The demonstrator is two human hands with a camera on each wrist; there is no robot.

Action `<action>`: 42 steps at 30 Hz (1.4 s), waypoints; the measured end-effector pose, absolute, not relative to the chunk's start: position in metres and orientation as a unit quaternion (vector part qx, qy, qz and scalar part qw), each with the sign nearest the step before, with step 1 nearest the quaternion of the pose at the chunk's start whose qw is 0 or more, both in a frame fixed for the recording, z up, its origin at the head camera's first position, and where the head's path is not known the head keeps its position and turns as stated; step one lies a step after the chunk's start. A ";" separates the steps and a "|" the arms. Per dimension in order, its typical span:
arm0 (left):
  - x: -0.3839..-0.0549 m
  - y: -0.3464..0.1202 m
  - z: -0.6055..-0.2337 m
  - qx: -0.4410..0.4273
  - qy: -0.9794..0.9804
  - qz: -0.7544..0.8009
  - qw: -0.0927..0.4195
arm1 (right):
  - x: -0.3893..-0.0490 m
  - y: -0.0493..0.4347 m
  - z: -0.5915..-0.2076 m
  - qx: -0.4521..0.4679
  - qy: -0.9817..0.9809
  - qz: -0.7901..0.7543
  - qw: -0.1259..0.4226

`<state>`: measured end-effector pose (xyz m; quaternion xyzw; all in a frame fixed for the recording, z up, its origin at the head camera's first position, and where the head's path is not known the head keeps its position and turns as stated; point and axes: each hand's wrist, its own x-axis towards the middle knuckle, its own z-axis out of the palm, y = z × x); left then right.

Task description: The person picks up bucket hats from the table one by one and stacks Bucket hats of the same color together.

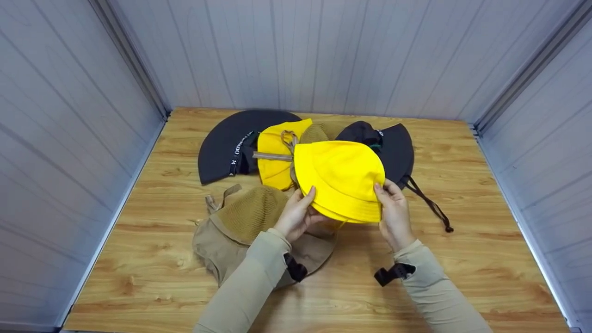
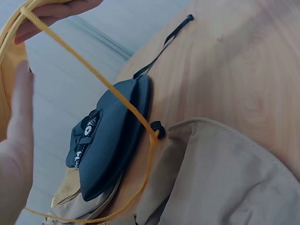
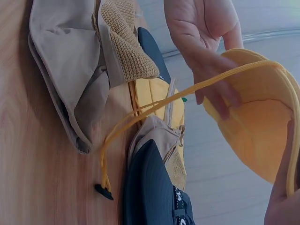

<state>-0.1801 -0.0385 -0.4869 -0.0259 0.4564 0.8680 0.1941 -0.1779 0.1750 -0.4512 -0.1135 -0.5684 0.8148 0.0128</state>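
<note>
A yellow bucket hat [image 1: 342, 180] is held up above the table between both hands. My left hand [image 1: 298, 215] pinches the brim at its lower left, thumb on the outside and fingers beneath. At the right edge, my right hand [image 1: 394, 210] grips the brim with its thumb on top. The hat's hollow inside [image 3: 258, 122] faces the right wrist camera. From the brim hangs a yellow cord [image 2: 89, 65] with a dark toggle [image 3: 104, 191]. Below the left forearm lies a beige hat [image 1: 249, 222] with a knitted crown, partly hidden by that arm.
Behind the held hat lie a wide dark hat [image 1: 222, 143], another yellow hat [image 1: 277, 134] with a beige strap across it, and a dark hat [image 1: 400, 152] with a black cord [image 1: 432, 208]. Pale panel walls [image 1: 296, 55] enclose the wooden table [image 1: 462, 277] on three sides.
</note>
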 end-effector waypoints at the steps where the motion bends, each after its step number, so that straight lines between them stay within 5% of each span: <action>1: -0.180 -0.039 -0.487 -0.028 0.453 0.870 0.191 | -0.178 0.175 -0.451 -0.114 -0.567 0.816 0.009; 19: -0.175 -0.032 -0.474 -0.052 0.395 0.909 0.124 | -0.178 0.184 -0.458 -0.151 -0.465 0.872 -0.026; 42: -0.171 -0.008 -0.469 -0.048 0.388 0.911 0.133 | -0.174 0.158 -0.466 -0.197 -0.351 0.911 0.085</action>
